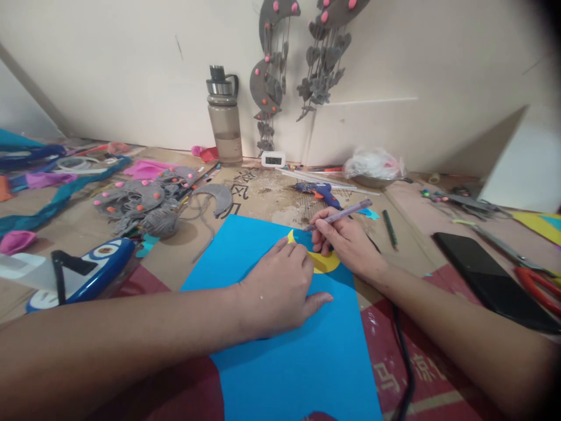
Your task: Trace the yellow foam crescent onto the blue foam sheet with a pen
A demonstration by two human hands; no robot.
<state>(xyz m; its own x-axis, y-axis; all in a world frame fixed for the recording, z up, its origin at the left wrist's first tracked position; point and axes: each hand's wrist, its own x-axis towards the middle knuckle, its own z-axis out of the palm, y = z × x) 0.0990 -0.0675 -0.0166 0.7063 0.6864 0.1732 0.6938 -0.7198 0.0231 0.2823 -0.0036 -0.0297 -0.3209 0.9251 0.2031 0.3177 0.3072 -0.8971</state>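
A large blue sheet [289, 368] lies in front of me, with a yellow crescent-like piece [325, 262] on its upper part. My left hand [280, 286] rests palm down over the yellow piece, covering its middle; the fingers are spread slightly and the thumb points right. One yellow tip shows above the fingers. My right hand [342, 240] grips a purple pen [350, 211], its tip at the blue sheet near the yellow piece's upper edge.
Behind the sheet are a glue gun [322, 192], a small clock [273, 159] and a bottle [225, 123]. Grey felt pieces [131, 199] lie left. A phone [491, 278], scissors [521, 260] and a dark green pencil [390, 229] are right. A black cable [405, 362] runs beside the sheet.
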